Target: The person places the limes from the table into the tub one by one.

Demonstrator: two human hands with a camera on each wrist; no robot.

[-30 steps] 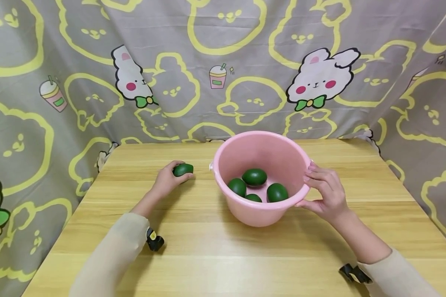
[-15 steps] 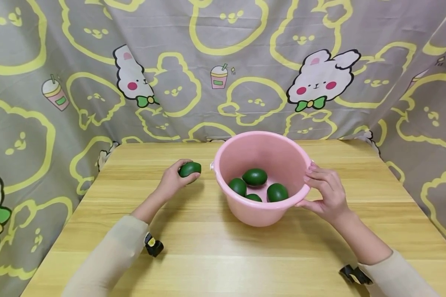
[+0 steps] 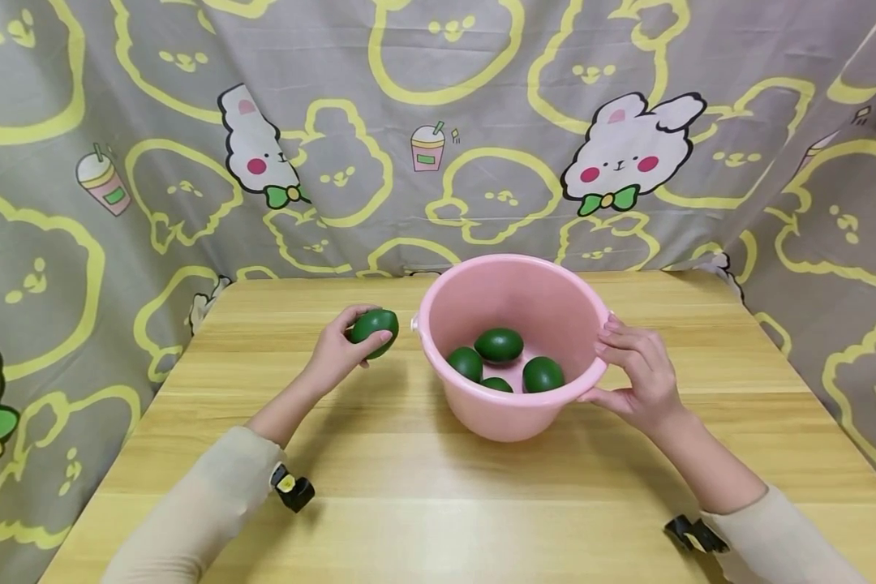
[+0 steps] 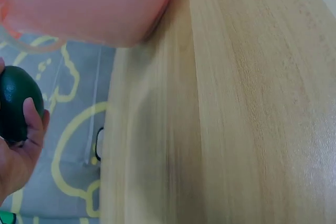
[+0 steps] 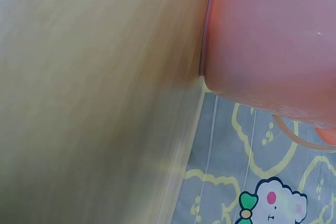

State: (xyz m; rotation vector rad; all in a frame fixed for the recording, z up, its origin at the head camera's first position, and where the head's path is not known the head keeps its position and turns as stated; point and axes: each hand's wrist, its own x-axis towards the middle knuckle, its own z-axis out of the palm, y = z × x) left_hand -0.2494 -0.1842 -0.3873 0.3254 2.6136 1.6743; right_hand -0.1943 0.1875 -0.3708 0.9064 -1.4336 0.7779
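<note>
My left hand (image 3: 336,349) grips a dark green avocado (image 3: 375,332) with fingers and thumb, held above the table to the left of the pink bucket (image 3: 507,418). At the left edge of the left wrist view, the same avocado (image 4: 20,98) shows with the thumb across it. On the bucket's right side, my right hand (image 3: 646,377) pinches the rim, thumb below and fingers at the edge. Several more avocados (image 3: 500,345) lie on the bucket's floor, one partly hidden by the front rim. The right wrist view shows the bucket wall (image 5: 273,40) but no hand.
The bucket stands on a wooden table (image 3: 438,511). A grey curtain (image 3: 336,73) with yellow outlines and white rabbits hangs behind the table and along both sides. A pale bucket handle (image 5: 299,137) hangs at the far side in the right wrist view.
My left hand has raised the avocado off the table and brought it slightly right, nearer the bucket, tilting it. The right hand and the bucket stay in place.
</note>
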